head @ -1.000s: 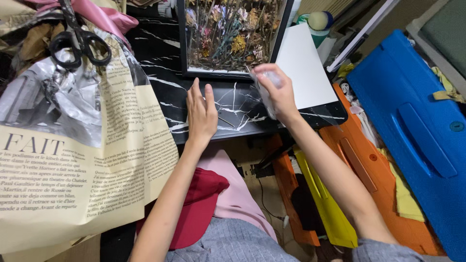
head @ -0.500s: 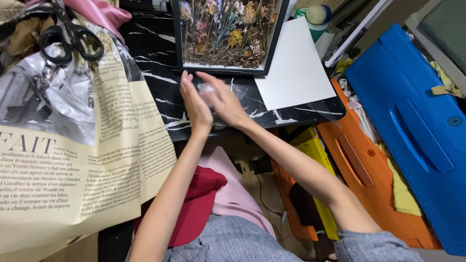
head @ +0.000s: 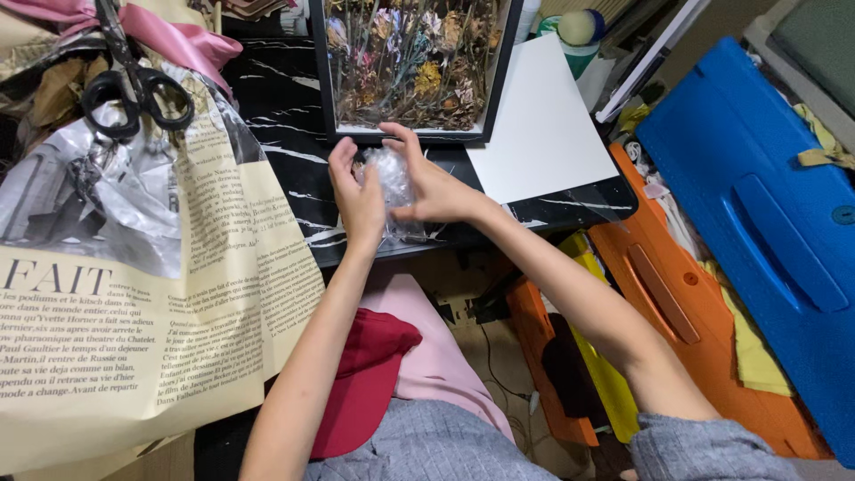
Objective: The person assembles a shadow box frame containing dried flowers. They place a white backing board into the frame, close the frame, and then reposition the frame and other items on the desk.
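My left hand (head: 356,198) and my right hand (head: 427,185) are pressed together around a crumpled piece of clear plastic film (head: 392,183), held just above the black marbled table (head: 285,134). Both hands grip the film from opposite sides. Directly behind them lies a black picture frame (head: 410,67) filled with dried flowers. A white sheet of card (head: 539,125) lies to the right of the frame.
Newspaper-print wrapping paper (head: 151,294) covers the left side, with black scissors (head: 134,85) and pink ribbon (head: 169,36) on top. Blue (head: 757,205) and orange (head: 659,276) plastic cases stand on the floor at right. A red and pink cloth (head: 392,356) lies over my lap.
My right hand moved from the white card leftward to meet my left hand, and the two now squeeze the plastic film between them. The view shifted slightly.
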